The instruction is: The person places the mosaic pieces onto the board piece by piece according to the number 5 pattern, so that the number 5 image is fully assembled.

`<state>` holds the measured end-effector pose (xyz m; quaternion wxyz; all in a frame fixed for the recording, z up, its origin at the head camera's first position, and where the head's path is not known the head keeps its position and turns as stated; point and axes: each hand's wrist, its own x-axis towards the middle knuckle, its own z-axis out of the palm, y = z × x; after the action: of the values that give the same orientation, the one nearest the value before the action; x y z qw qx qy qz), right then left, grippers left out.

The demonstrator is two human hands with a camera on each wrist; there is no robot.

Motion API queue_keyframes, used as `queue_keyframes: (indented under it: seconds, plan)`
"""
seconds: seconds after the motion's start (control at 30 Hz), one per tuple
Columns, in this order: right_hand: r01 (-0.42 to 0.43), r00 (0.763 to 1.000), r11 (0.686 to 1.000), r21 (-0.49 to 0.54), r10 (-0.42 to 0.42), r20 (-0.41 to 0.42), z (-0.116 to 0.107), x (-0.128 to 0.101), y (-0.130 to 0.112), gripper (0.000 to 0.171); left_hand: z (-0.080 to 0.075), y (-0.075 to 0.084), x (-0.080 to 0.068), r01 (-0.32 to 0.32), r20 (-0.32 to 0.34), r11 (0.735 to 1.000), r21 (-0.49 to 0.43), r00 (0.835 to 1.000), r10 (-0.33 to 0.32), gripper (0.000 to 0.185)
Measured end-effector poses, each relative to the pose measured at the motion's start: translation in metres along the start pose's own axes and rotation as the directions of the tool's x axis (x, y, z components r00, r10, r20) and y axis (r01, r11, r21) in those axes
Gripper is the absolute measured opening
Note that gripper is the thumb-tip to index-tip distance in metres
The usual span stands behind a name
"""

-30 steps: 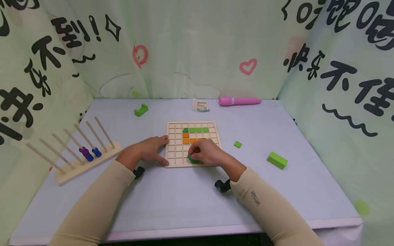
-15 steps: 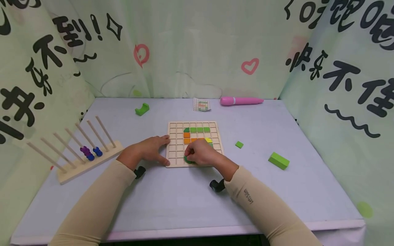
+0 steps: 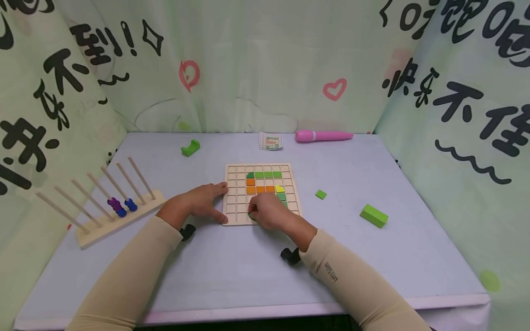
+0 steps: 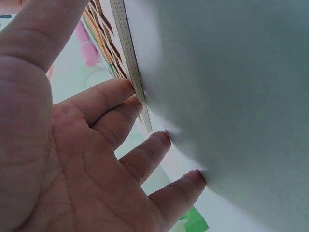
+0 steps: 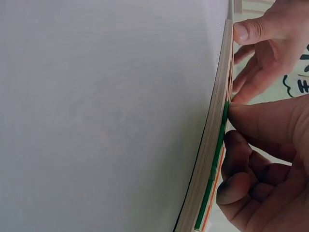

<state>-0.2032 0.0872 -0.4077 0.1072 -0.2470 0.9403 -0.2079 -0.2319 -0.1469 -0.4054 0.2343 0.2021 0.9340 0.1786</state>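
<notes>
The right hand (image 3: 269, 212) had its grip curled round a dark green piece (image 3: 250, 213), thumb and fingertips (image 5: 240, 113) pinching it down onto the wooden grid board (image 3: 232, 195). The piece lay under the fingers at the board's near edge, left of its middle, mostly hidden by the hand; from the right wrist it showed as a thin green strip (image 5: 218, 145) lying flat on the board's top face. The left hand (image 3: 198, 202) had a released grip, fingers (image 4: 145, 154) straight and spread, pressing against the board's left edge with the thumb at its near left corner.

On the board, beyond the right hand, sat a row of green tiles (image 3: 265, 174), orange tiles (image 3: 258, 189) below them and a yellow tile (image 3: 280, 188) at their right end. Right of the board on the tabletop (image 3: 232, 271) lay a small green square (image 3: 320, 194) and, farther right, a green block (image 3: 373, 215). Left of the board stood a wooden peg rack (image 3: 103, 202) with purple and blue beads. Behind the board lay a pattern card (image 3: 271, 141), a pink pen (image 3: 323, 135) and a green curved piece (image 3: 190, 148).
</notes>
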Motion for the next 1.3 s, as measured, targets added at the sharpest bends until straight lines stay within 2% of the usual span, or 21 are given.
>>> queue_keyframes:
  seconds: [0.2, 0.43, 0.7, 0.97, 1.3]
  plan:
    - [-0.007, 1.0, 0.998, 0.055, 0.008, -0.012, -0.002, -0.003, 0.007, 0.007, 0.001, 0.0, 0.0, -0.009, -0.003, 1.0, 0.0, 1.0, 0.009, 0.104]
    - [-0.046, 0.998, 0.987, 0.154, 0.052, -0.033, -0.016, -0.012, 0.036, 0.016, 0.001, 0.001, 0.0, -0.008, -0.009, 1.0, 0.018, 1.0, 0.008, 0.104]
    - [-0.158, 0.985, 0.961, 0.226, 0.169, -0.031, -0.034, -0.027, 0.071, 0.026, 0.002, 0.001, 0.0, 0.024, -0.004, 1.0, 0.016, 1.0, -0.024, 0.104]
    - [-0.326, 0.935, 0.909, 0.258, 0.351, -0.053, -0.055, -0.045, 0.108, 0.039, 0.004, -0.002, 0.002, 0.045, -0.008, 0.999, 0.02, 0.999, -0.045, 0.105]
    - [-0.461, 0.873, 0.874, 0.154, 0.478, -0.1, -0.066, -0.054, 0.142, 0.045, 0.003, 0.0, 0.001, 0.016, -0.017, 1.0, 0.027, 1.0, -0.015, 0.104]
